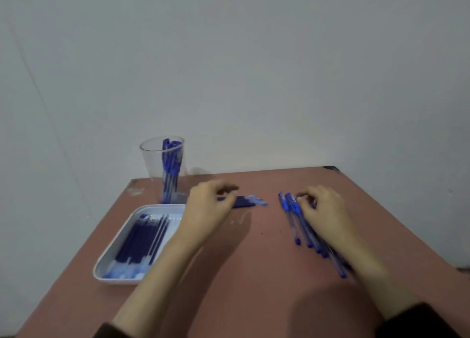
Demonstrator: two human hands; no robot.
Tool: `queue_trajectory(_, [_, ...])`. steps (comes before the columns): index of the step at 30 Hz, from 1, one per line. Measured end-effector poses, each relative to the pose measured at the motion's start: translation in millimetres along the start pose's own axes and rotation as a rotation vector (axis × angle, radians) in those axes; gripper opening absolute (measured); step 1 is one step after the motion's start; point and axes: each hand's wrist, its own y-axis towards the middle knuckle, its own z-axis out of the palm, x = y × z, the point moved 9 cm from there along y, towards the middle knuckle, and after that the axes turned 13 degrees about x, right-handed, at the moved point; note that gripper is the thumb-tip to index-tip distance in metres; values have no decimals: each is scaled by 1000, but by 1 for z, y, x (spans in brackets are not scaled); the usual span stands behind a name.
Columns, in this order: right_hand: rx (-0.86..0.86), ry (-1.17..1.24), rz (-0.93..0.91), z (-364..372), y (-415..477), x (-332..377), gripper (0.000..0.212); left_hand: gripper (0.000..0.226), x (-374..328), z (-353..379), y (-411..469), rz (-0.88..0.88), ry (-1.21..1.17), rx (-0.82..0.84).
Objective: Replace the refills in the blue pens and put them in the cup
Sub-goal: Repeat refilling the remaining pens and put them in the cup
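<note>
A clear plastic cup (162,169) stands at the table's far left with several blue pens upright in it. In front of it, a white tray (106,269) holds several dark blue refills. My left hand (206,210) lies with curled fingers over a small pile of refills (250,201) in the middle of the table; whether it grips one is blurred. My right hand (323,210) rests, fingers curled, on a row of several blue pens (297,220) on the right. The frame does not show whether it holds a pen.
The reddish-brown table (254,274) is pushed against a plain grey wall. Its far right corner (330,168) and its right edge are close to the pens. My dark sleeves show at the bottom.
</note>
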Motion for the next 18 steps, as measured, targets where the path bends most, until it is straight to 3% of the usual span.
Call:
queue_trajectory(8, [221,-291,371,-28,-8,-63,20,16,28,44,-19,-80,-191,35])
queue_trajectory(15, [183,-306,467,-37,-9,-67,20,18,36,41,-18,-81,-236,-19])
queue_trajectory(18, [81,-204,358,-47,-5,-51,22,19,42,39,-18,-86,-279,-41])
